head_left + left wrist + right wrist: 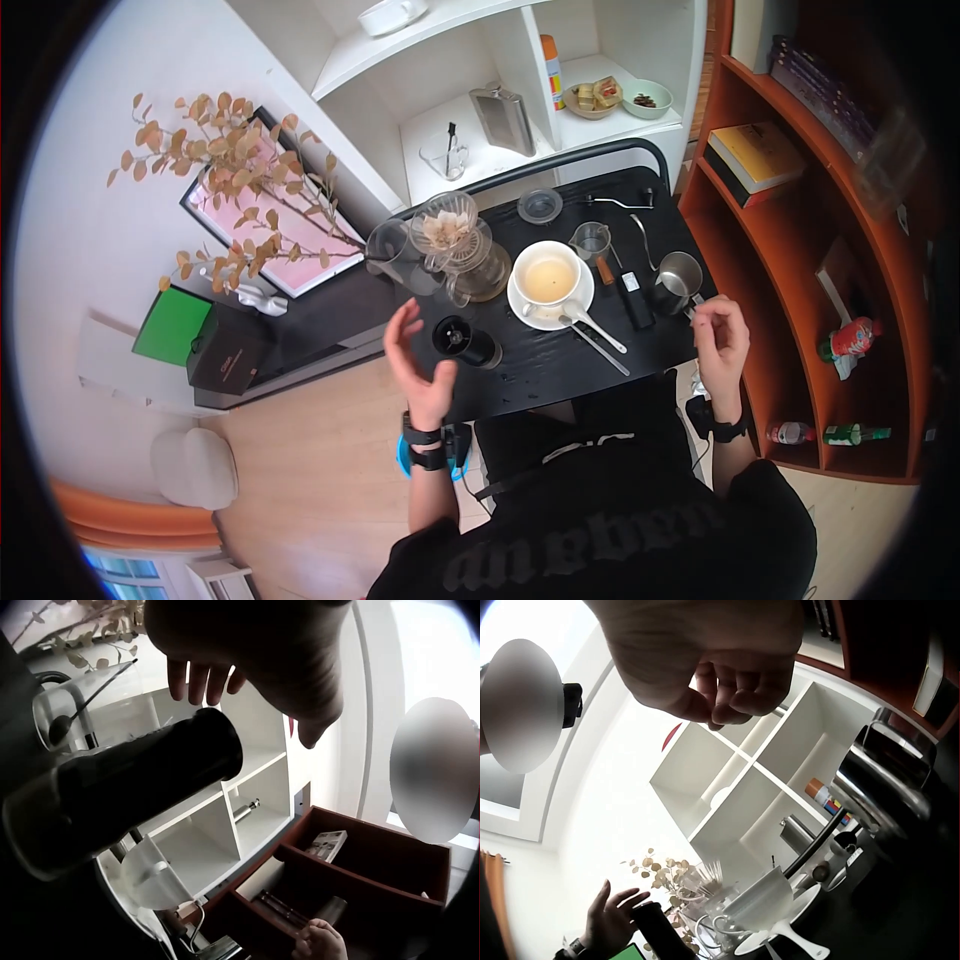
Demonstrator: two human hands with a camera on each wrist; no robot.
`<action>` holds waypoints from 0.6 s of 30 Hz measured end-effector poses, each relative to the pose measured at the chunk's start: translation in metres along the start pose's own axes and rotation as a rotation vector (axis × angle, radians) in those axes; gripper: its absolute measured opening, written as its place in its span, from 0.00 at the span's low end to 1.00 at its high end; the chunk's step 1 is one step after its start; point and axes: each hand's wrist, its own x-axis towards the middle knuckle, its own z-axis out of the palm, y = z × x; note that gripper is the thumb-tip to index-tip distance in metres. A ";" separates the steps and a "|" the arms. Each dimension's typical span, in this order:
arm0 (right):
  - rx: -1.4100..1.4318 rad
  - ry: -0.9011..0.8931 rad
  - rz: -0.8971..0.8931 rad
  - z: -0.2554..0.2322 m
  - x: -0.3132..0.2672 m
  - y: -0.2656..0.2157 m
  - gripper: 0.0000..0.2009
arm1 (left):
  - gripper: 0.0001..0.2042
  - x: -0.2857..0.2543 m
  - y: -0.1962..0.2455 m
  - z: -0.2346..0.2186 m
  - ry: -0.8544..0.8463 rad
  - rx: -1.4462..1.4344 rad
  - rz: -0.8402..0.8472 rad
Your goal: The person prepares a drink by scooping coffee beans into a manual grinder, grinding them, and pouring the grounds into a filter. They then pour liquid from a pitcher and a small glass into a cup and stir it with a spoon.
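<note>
My left hand (416, 368) is raised beside a black cylindrical coffee grinder (472, 345), fingers spread and apart from it. In the left wrist view the grinder (142, 772) has its open top facing the palm. Over the table's right edge hovers my right hand (722, 345), its fingers loosely curled with nothing between them. Just beyond its fingertips stands a steel pitcher (680, 278). Between the hands, a white cup (522, 268) of pale tan liquid sits on a saucer (517, 315), with a white spoon (603, 332) and a metal spoon (605, 354) alongside.
Behind the grinder stands a glass dripper (430, 235) with a paper filter, over a glass server (488, 278). A small glass measuring cup (591, 238), a black handheld device (634, 298) and a round lid (540, 206) lie farther back. Shelves (840, 330) border the right side.
</note>
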 end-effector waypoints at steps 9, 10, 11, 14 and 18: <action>0.002 -0.168 0.007 0.032 0.004 -0.004 0.04 | 0.27 -0.055 -0.037 0.028 -0.169 0.076 -0.478; 0.006 -0.189 0.012 0.032 0.002 -0.003 0.04 | 0.26 -0.054 -0.038 0.029 -0.155 0.063 -0.479; 0.009 -0.209 0.018 0.032 0.001 -0.002 0.04 | 0.24 -0.054 -0.038 0.030 -0.144 0.051 -0.479; -0.034 -0.219 0.088 0.032 -0.001 0.000 0.05 | 0.25 -0.054 -0.037 0.030 -0.135 0.020 -0.491; -0.160 -0.275 0.202 0.029 -0.001 0.002 0.11 | 0.27 -0.052 -0.030 0.029 -0.145 0.022 -0.518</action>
